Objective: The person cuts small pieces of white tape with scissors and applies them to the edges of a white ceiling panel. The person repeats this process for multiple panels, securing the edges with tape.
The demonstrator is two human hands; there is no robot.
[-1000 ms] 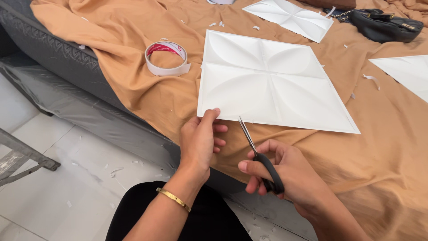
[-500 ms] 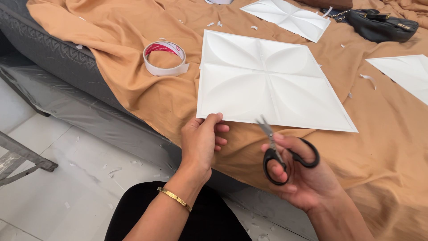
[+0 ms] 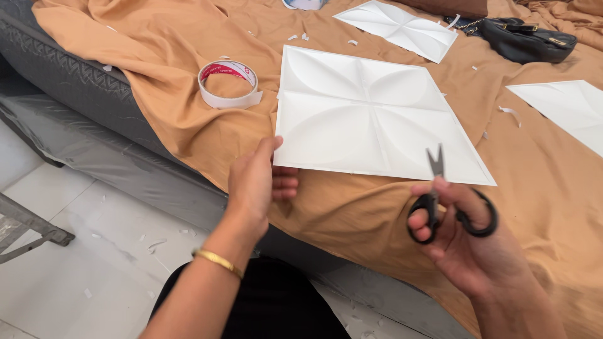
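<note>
A white embossed square panel [image 3: 370,116] lies on tan cloth [image 3: 188,132] draped over a bed. My left hand [image 3: 256,182] pinches the panel's near left corner, thumb on top. My right hand [image 3: 465,242] holds black-handled scissors [image 3: 440,201], fingers through the loops. The blades point up and slightly apart, their tips over the panel's near edge toward its right corner.
A roll of white tape [image 3: 229,83] sits left of the panel. Two more white panels [image 3: 399,28] [image 3: 565,110] lie farther back and right. A black handbag [image 3: 524,41] rests at the back. Small white scraps dot the cloth and the tiled floor [image 3: 75,276].
My right hand has turned the scissors upright and moved right along the panel's near edge, blade tips now at that edge. My left hand keeps its hold on the corner.
</note>
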